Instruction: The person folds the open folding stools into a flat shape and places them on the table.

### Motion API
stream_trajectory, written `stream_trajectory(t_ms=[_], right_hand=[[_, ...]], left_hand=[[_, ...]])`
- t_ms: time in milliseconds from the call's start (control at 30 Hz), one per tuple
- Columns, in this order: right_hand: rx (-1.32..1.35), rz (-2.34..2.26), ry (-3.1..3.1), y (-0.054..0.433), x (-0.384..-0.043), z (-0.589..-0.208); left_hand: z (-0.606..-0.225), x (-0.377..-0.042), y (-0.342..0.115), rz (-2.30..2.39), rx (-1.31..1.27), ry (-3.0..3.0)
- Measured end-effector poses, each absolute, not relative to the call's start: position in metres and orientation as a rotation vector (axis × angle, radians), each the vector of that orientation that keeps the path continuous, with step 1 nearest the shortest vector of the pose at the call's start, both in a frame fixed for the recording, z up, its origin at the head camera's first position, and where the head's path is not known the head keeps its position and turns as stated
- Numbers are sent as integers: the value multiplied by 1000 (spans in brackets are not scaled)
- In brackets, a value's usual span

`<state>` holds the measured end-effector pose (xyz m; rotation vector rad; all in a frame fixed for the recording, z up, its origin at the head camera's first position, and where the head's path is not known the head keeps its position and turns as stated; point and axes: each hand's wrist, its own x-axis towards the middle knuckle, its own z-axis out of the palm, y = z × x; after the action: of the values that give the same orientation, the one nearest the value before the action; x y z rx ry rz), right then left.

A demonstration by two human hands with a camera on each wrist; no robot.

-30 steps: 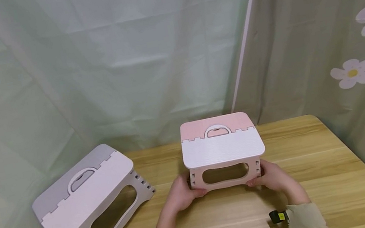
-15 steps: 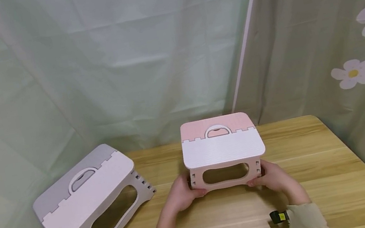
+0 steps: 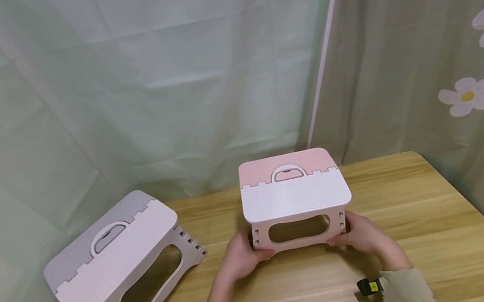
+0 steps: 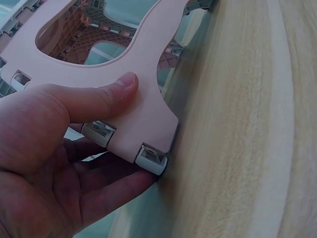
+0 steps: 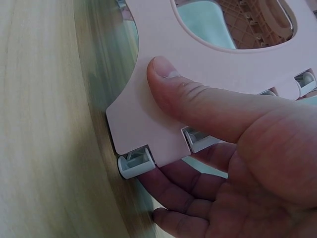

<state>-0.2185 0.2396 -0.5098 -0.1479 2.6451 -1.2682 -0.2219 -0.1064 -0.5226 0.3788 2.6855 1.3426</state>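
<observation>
A small folding stool (image 3: 296, 195) with a pink and white top and pink legs stands upright on the wooden table. My left hand (image 3: 240, 257) grips its left leg, thumb on the front panel and fingers behind the edge, as the left wrist view shows. The right hand (image 3: 361, 233) holds the opposite leg in the same way; in the right wrist view its thumb (image 5: 178, 91) lies flat on the pink panel (image 5: 143, 119). Both hands are low, by the stool's feet. The feet appear to touch the tabletop.
A second folding stool (image 3: 116, 265), grey and pale pink, stands unfolded at an angle on the left of the table (image 3: 434, 246). Pale green curtains (image 3: 189, 74) hang close behind and at the left; a curtain with flowers (image 3: 401, 63) hangs along the right side.
</observation>
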Motion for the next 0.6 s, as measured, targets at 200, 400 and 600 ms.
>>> stream_trajectory(t_ms=[200, 400, 600], right_hand=[[-138, -1255, 2654, 239, -218, -509], [-143, -1252, 2659, 239, -217, -508], [-158, -1278, 2638, 239, -217, -508]], left_hand=[[-522, -222, -106, 1340, 384, 2688], [-523, -222, -106, 1337, 376, 2687], [-524, -223, -106, 1348, 374, 2682]])
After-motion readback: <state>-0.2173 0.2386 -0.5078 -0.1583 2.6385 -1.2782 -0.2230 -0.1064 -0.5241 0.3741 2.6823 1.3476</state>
